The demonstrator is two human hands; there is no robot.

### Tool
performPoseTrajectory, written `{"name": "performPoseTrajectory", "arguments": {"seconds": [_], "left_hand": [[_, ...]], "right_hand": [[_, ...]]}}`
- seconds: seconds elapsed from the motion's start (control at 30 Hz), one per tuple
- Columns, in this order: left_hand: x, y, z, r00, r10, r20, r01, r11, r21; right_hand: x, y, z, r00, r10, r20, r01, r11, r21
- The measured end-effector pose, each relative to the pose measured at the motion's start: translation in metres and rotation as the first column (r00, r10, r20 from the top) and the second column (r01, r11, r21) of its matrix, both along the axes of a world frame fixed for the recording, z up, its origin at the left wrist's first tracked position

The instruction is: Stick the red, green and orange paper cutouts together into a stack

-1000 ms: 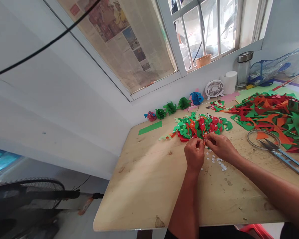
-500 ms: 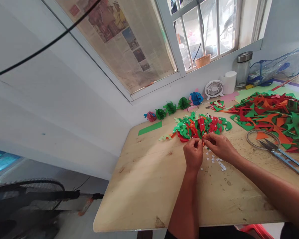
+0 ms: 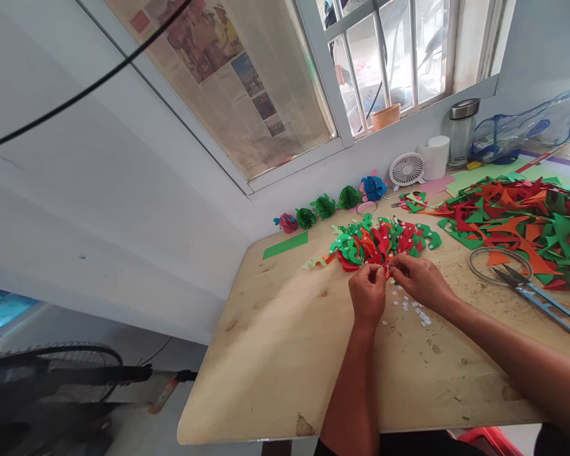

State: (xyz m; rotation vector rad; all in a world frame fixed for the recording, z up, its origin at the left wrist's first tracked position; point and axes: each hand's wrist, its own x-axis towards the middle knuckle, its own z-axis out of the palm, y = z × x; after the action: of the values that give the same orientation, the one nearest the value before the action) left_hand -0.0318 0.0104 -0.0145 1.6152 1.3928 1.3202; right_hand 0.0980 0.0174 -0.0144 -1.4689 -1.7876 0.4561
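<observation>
My left hand (image 3: 368, 294) and my right hand (image 3: 422, 278) meet at the near edge of a heap of cut paper shapes (image 3: 377, 244). Fingertips of both pinch a small orange-red paper piece (image 3: 387, 272), mostly covered by the fingers. The heap is red, green and orange, and many of its shapes carry little white squares. Loose white squares (image 3: 411, 306) lie scattered on the wooden table (image 3: 275, 354), just below my right hand.
Thread snips (image 3: 544, 301) and a metal ring (image 3: 475, 266) lie to the right, beside a large pile of paper scraps (image 3: 527, 221). Along the wall stand honeycomb paper figures (image 3: 325, 205), a small white fan (image 3: 407, 170), a paper roll (image 3: 437, 157) and a glass jar (image 3: 462, 136).
Both hands stay in almost the same place, fingertips together. The small piece between them shows slightly differently. The view has shifted very little.
</observation>
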Motion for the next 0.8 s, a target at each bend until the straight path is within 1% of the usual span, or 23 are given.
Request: {"name": "performPoseTrajectory", "arguments": {"seconds": [0.13, 0.23, 0.33, 0.43, 0.53, 0.63, 0.77, 0.8], "left_hand": [[-0.001, 0.003, -0.002, 0.992, 0.005, 0.122, -0.001, 0.999, -0.032], [-0.002, 0.005, -0.001, 0.972, 0.042, 0.23, -0.023, 0.996, -0.083], [-0.002, 0.006, 0.003, 0.939, 0.073, 0.335, -0.03, 0.991, -0.131], [-0.002, 0.005, 0.008, 0.902, 0.083, 0.423, -0.013, 0.986, -0.164], [-0.002, 0.005, 0.01, 0.874, 0.087, 0.478, 0.002, 0.983, -0.184], [-0.002, 0.006, 0.007, 0.855, 0.092, 0.51, 0.011, 0.981, -0.196], [-0.003, 0.008, 0.005, 0.837, 0.087, 0.54, 0.03, 0.978, -0.205], [-0.003, 0.008, 0.004, 0.833, 0.083, 0.546, 0.035, 0.978, -0.203]], "right_hand": [[0.002, 0.001, 0.002, 0.997, -0.009, -0.083, 0.004, 0.998, -0.061], [0.003, 0.002, 0.005, 0.994, -0.034, -0.104, 0.026, 0.996, -0.083], [0.003, 0.002, 0.006, 0.994, -0.039, -0.101, 0.029, 0.995, -0.096], [0.003, 0.003, 0.004, 0.993, -0.018, -0.115, 0.007, 0.995, -0.099], [0.005, 0.006, -0.002, 0.981, 0.02, -0.193, -0.043, 0.993, -0.114], [0.006, 0.009, -0.006, 0.965, 0.054, -0.256, -0.091, 0.986, -0.137], [0.005, 0.009, 0.0, 0.957, 0.043, -0.286, -0.099, 0.978, -0.183], [0.005, 0.008, 0.002, 0.943, 0.037, -0.331, -0.107, 0.974, -0.198]]}}
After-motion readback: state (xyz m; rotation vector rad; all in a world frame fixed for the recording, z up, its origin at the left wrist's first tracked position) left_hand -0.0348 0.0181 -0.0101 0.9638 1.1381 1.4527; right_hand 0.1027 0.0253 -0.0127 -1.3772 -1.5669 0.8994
